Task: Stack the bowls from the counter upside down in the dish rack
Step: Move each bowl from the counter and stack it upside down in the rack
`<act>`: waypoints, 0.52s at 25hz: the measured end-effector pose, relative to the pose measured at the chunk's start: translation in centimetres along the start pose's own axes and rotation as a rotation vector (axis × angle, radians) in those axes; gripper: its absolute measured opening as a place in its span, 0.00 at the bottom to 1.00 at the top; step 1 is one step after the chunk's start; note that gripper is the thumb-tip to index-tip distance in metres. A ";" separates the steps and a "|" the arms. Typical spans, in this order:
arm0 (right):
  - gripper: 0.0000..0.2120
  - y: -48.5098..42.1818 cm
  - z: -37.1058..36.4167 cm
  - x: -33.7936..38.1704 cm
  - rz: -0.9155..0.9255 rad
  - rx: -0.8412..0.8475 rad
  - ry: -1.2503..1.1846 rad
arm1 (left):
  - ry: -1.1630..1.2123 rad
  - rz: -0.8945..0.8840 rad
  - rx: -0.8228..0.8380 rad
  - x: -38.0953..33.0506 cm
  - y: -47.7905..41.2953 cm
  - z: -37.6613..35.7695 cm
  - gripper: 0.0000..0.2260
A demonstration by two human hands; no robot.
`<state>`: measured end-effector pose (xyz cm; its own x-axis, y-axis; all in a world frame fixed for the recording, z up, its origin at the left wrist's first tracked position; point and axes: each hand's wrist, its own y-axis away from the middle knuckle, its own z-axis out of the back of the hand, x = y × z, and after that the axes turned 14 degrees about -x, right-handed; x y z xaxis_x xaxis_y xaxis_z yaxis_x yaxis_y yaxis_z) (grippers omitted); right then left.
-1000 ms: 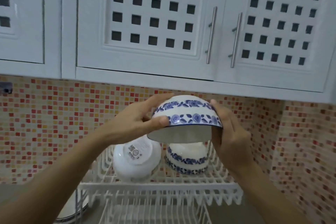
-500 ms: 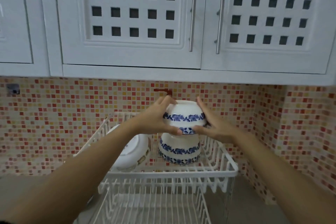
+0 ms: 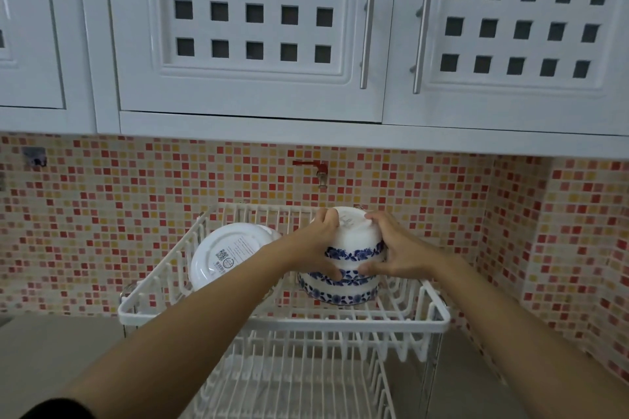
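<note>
An upside-down white bowl with blue flower bands [image 3: 354, 241] sits nested over another blue-patterned bowl [image 3: 340, 294] in the top tier of the white wire dish rack [image 3: 282, 321]. My left hand [image 3: 315, 248] grips the upper bowl's left side. On the bowl's right side, my right hand [image 3: 391, 252] holds it too. Both hands touch the rim area where the two bowls meet. A plain white bowl [image 3: 228, 253] with a barcode label leans tilted in the rack's left half.
The rack has a lower wire tier [image 3: 292, 381] beneath. A grey counter [image 3: 51, 354] surrounds it. Behind is a mosaic tile wall with a red tap [image 3: 315, 168]. White cabinets [image 3: 255, 31] hang overhead, close above the rack.
The held bowl has moved forward and down from in front of me onto the bowl in the rack. Both hands stayed on it throughout.
</note>
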<state>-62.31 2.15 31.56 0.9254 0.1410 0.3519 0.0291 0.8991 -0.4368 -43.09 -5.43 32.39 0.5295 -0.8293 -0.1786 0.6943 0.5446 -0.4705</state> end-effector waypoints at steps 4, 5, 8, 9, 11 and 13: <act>0.50 -0.3 -0.2 0.2 -0.012 0.055 0.066 | -0.070 0.020 0.047 -0.2 -0.1 -0.4 0.36; 0.50 -0.3 -0.3 0.3 -0.017 0.075 0.091 | -0.079 0.035 0.063 -0.2 0.0 -0.6 0.36; 0.47 -0.2 -0.4 0.6 -0.009 0.101 0.175 | -0.086 0.067 0.095 -0.3 0.3 -1.1 0.36; 0.46 -0.1 -0.4 0.7 -0.005 0.101 0.192 | -0.087 0.072 0.097 -0.4 0.4 -1.2 0.36; 0.46 0.0 -0.4 0.9 -0.002 0.102 0.209 | -0.097 0.082 0.100 -0.4 0.4 -1.3 0.37; 0.47 0.2 -0.3 1.0 -0.009 0.118 0.214 | -0.103 0.094 0.115 -0.5 0.7 -1.2 0.38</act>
<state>-61.24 2.32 31.60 0.9847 0.0526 0.1663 0.0053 0.9439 -0.3301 -43.49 -4.77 31.15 0.6381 -0.7598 -0.1249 0.6873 0.6351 -0.3526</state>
